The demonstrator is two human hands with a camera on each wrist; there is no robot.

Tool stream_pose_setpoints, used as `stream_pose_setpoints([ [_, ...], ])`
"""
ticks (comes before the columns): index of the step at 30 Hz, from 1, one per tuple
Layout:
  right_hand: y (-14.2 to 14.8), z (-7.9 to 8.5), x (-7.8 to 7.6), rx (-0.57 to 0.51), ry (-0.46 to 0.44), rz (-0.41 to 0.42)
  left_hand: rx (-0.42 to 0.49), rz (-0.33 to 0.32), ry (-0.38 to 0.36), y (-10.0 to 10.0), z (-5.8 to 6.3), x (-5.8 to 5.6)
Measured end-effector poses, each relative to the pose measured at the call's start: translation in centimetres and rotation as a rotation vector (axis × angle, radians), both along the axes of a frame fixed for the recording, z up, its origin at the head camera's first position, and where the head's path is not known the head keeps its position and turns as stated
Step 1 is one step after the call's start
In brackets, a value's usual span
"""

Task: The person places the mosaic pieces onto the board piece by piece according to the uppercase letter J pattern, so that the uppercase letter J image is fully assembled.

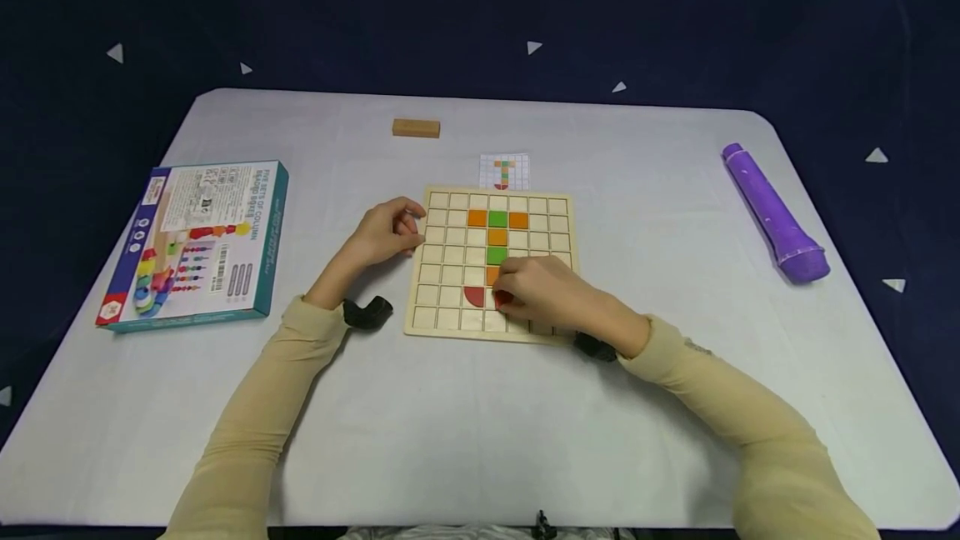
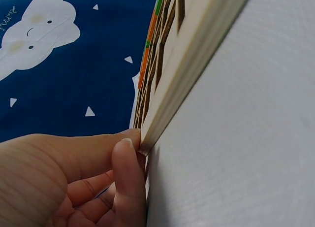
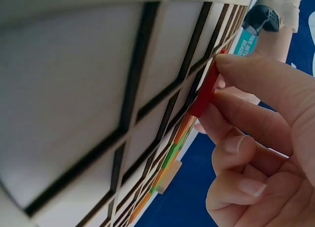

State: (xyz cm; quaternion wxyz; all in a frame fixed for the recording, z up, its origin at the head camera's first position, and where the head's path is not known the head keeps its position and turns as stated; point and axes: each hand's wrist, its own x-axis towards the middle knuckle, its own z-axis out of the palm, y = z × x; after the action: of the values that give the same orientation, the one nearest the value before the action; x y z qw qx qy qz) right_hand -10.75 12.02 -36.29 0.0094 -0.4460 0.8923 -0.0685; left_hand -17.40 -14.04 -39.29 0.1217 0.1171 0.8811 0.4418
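Observation:
A wooden grid board (image 1: pixel 450 319) lies on the table, bearing orange and green square tiles in a T-like shape. A red quarter-circle tile (image 1: pixel 474 297) sits in a lower cell. My right hand (image 1: pixel 551 290) is over the board's lower middle, its thumb and forefinger pinching a red tile (image 3: pixel 206 91) at the grid lines; in the head view the fingers mostly hide that tile. At the board's left edge, my left hand (image 1: pixel 386 232) holds the rim with thumb and forefinger, the other fingers curled in. Just beyond the board lies a small pattern card (image 1: pixel 517 172).
On the left lies a boxed toy set (image 1: pixel 202 244). A wooden block (image 1: pixel 416 128) rests near the far edge, and a purple cylinder with a wider end (image 1: pixel 776 215) lies at the right. White cloth covers the table (image 1: pixel 480 423).

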Motion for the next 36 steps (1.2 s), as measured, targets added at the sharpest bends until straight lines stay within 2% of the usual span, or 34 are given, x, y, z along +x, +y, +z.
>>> stream_pose_setpoints([
  [9, -0.4, 0.1, 0.1, 0.029, 0.008, 0.018, 0.003, 0.000, -0.007, 0.1, 0.0, 0.1],
  [20, -0.6, -0.1, -0.1, 0.007, 0.011, 0.031, -0.011, 0.005, -0.005, 0.2, 0.2, 0.1],
  [36, -1.0, -0.1, -0.4, -0.013, -0.048, 0.009, -0.012, 0.005, -0.004, -0.2, 0.0, 0.2],
])
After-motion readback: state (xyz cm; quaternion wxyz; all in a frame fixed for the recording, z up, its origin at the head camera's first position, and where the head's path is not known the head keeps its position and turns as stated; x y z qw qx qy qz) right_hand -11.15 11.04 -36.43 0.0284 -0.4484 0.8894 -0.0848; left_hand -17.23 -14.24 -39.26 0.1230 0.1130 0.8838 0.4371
